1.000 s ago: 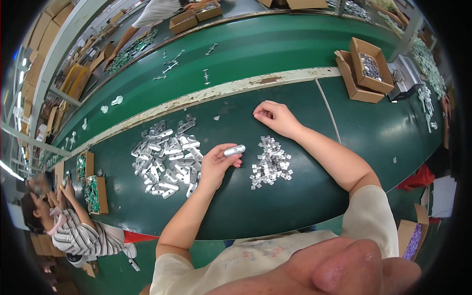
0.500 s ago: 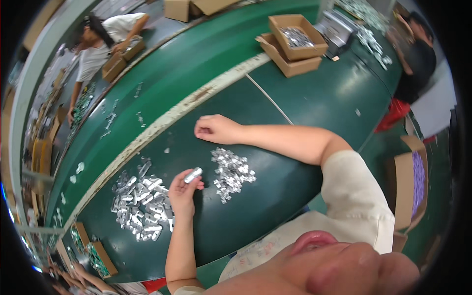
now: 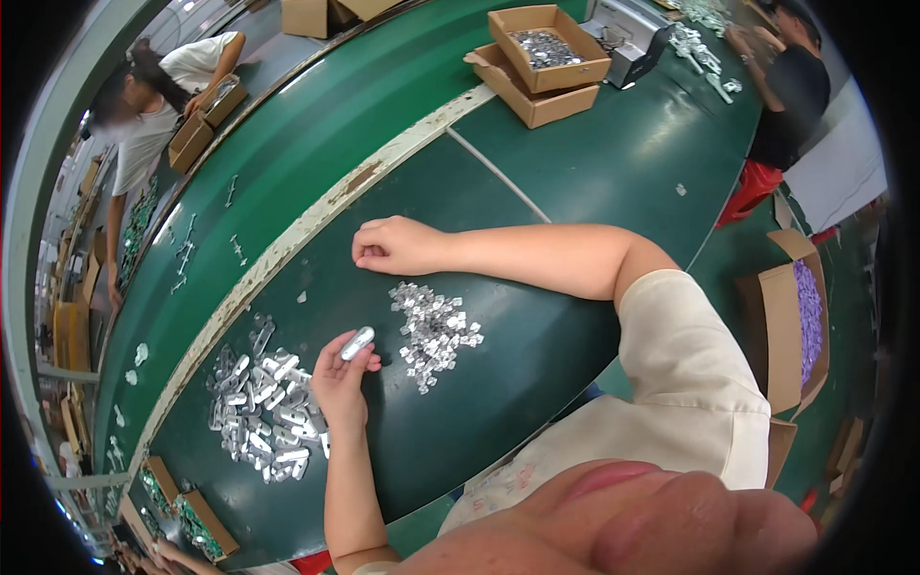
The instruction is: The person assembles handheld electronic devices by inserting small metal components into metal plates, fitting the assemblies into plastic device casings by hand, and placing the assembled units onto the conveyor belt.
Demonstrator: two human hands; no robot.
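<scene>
In my left hand (image 3: 337, 383) is a shiny silver oblong metal casing (image 3: 356, 343), pinched between thumb and fingers above the green table. A heap of similar metal casings (image 3: 268, 407) lies just left of that hand. Farther off, my right hand (image 3: 401, 243) rests on the tabletop with its fingers curled in. Whether something small sits inside those fingers is hidden. Between my right hand and my body, a pile of small silver metal pieces (image 3: 431, 331) is spread on the table.
Beyond a worn pale rail (image 3: 359, 182) runs a green conveyor belt (image 3: 316, 105) with a few scattered parts. Stacked cardboard boxes (image 3: 537, 105) of small parts stand far right, beside a grey machine (image 3: 623, 43). Co-workers sit across the belt and at right. A box of purple pieces (image 3: 808, 311) stands at right.
The whole view has shifted a little, so the scene sits farther left. The casing stays in my left hand, tilted slightly more upright. My right hand keeps its curled pose.
</scene>
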